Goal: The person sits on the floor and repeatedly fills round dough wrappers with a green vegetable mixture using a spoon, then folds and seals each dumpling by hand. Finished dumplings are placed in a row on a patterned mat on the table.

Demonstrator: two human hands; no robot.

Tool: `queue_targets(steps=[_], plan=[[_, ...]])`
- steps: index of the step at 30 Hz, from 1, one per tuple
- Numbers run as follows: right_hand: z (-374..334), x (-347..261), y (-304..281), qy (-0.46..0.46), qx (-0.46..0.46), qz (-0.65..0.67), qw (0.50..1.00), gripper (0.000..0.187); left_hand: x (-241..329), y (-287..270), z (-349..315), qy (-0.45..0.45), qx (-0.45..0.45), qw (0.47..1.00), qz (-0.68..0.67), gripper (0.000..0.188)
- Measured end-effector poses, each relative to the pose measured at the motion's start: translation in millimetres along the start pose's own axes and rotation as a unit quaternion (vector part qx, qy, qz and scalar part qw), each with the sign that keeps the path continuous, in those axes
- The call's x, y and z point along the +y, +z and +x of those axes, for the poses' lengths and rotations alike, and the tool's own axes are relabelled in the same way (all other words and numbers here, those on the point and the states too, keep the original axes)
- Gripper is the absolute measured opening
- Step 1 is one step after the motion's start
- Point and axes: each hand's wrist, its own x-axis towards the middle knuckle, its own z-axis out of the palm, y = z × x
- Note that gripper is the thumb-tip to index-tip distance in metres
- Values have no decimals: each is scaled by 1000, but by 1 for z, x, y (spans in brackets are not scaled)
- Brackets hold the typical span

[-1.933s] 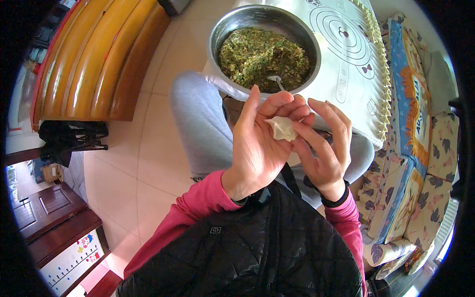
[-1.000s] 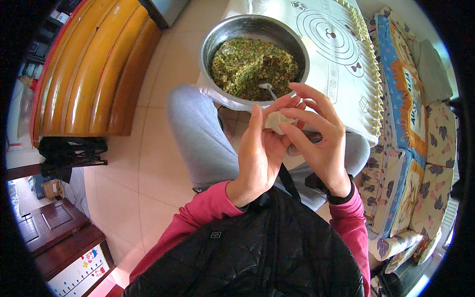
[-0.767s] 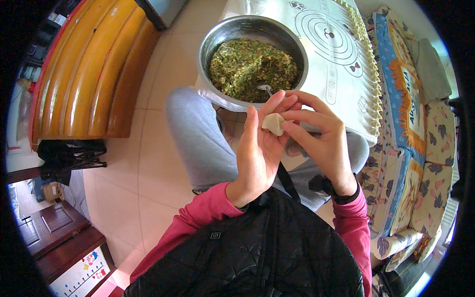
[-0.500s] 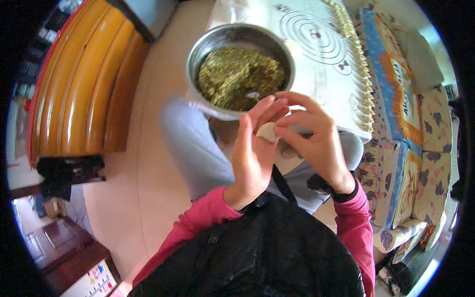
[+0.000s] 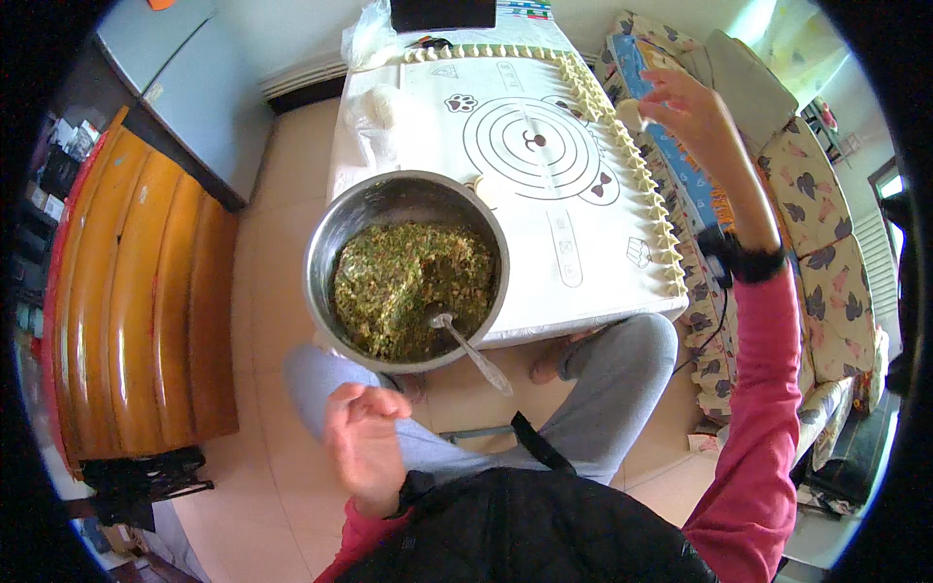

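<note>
Out past the table's right edge, my right hand (image 5: 685,112) pinches a pale folded dumpling (image 5: 630,116) between thumb and fingers. A row of dumplings (image 5: 653,199) lines the right edge of the white printed mat (image 5: 530,219) and continues along its far edge. My left hand (image 5: 364,442) hovers above my left thigh, loosely curled, with nothing visible in it. Just ahead of it is a steel bowl (image 5: 317,282) of green chopped filling (image 5: 408,272). A metal spoon (image 5: 476,360) stands in the filling, its handle leaning over the near rim. Pale wrappers (image 5: 483,189) show partly behind the bowl.
A clear plastic bag (image 5: 374,126) with something white lies on the table's left side. At the far end stands a black box-like object (image 5: 442,15). A patterned sofa (image 5: 816,214) runs along the right; an orange-brown wooden cabinet (image 5: 146,291) stands left.
My hands were together, pinching the dumpling over my lap. My right hand has carried it to the far right; my left has dropped toward my lap. The view now takes in more table.
</note>
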Motion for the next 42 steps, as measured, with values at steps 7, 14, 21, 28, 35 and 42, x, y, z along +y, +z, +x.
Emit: queue_targets(steps=[7, 14, 21, 28, 35, 42], plan=[[40, 146, 113, 46, -32, -182, 982, 10, 9, -41, 19, 53, 93, 994, 34, 45], [32, 242, 175, 94, -56, -228, 968, 11, 2, -64, 34, 67, 152, 982, 94, 41], [22, 264, 187, 67, -66, -264, 960, 11, -12, -70, 36, 49, 238, 958, 154, 37], [22, 266, 189, 48, -67, -296, 952, 10, -2, -95, 31, 42, 90, 993, 70, 66], [21, 271, 197, 55, -51, -305, 949, 11, 2, -100, 25, 49, 167, 976, 135, 67], [28, 251, 166, 73, 8, -245, 967, 20, -4, -65, 36, 73, 240, 959, 130, 46]])
